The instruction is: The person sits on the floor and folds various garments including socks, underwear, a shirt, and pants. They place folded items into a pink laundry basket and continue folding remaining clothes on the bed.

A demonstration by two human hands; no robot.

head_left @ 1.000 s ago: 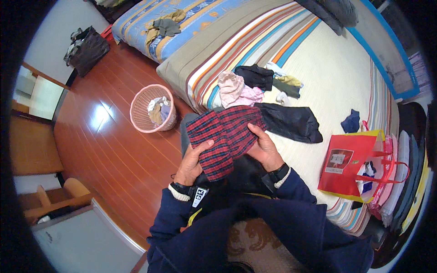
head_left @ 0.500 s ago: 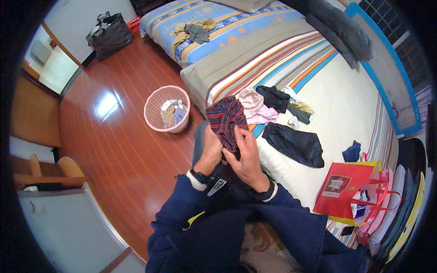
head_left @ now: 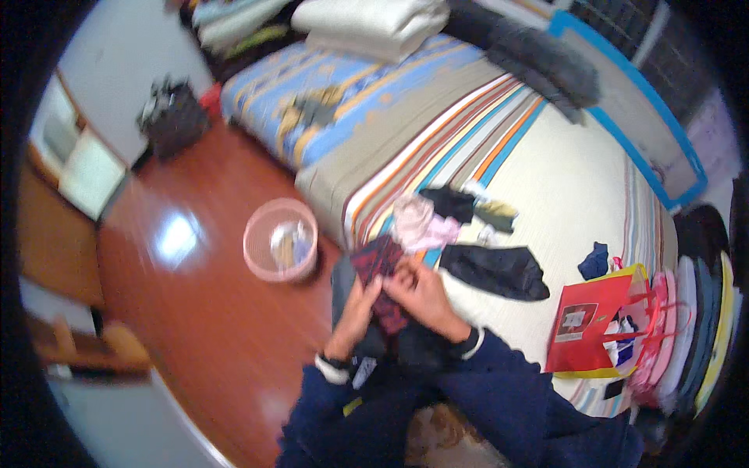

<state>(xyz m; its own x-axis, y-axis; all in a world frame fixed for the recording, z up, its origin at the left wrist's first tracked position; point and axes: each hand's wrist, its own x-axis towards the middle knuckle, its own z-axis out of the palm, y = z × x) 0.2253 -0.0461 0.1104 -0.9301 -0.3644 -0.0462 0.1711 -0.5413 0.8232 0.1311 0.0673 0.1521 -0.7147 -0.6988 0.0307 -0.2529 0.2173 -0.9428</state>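
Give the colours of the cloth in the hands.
The cloth is red and dark, shown blurred in the head view.

1. Red-and-black patterned cloth [head_left: 376, 256]: limp, partly bunched, its detail blurred.
2. Held between left hand [head_left: 355, 313] and right hand [head_left: 429, 299].
3. One part shows beyond them, another below.

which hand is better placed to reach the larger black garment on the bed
The right hand, most likely: it is nearer the larger black garment, which lies to its right. The left hand is farther away. Both hold the red-and-black plaid garment, so the right might need freeing first.
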